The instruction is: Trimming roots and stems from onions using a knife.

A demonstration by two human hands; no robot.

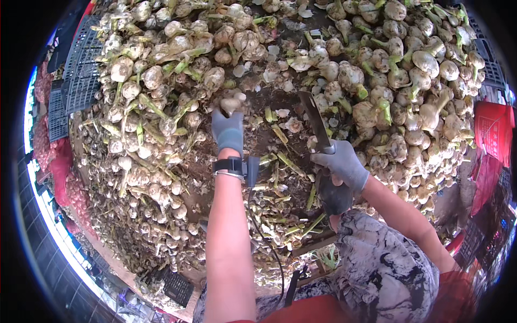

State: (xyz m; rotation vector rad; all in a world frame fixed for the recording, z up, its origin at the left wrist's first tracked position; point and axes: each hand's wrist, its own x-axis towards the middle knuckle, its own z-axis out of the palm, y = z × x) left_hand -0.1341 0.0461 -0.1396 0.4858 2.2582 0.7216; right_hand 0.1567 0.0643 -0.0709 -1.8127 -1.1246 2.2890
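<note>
My left hand (228,131), in a grey glove, reaches to the near edge of the upper heap, with its fingers at a pale garlic bulb (230,104); whether they grip it cannot be told. My right hand (343,163), gloved too, is closed round the handle of a broad-bladed knife (315,119), whose blade points up and away over the littered ground. Garlic bulbs with short green stems (383,113) are heaped to the right, and more bulbs (153,76) lie at the upper left. Cut stem pieces (291,163) lie between my hands.
Loose skins and stem scraps (282,202) cover the ground before me. A dark cable hangs from my left wrist. Grey plastic crates (83,68) stand at the left rim, a red container (493,129) at the right. A black crate (176,287) lies at the lower left.
</note>
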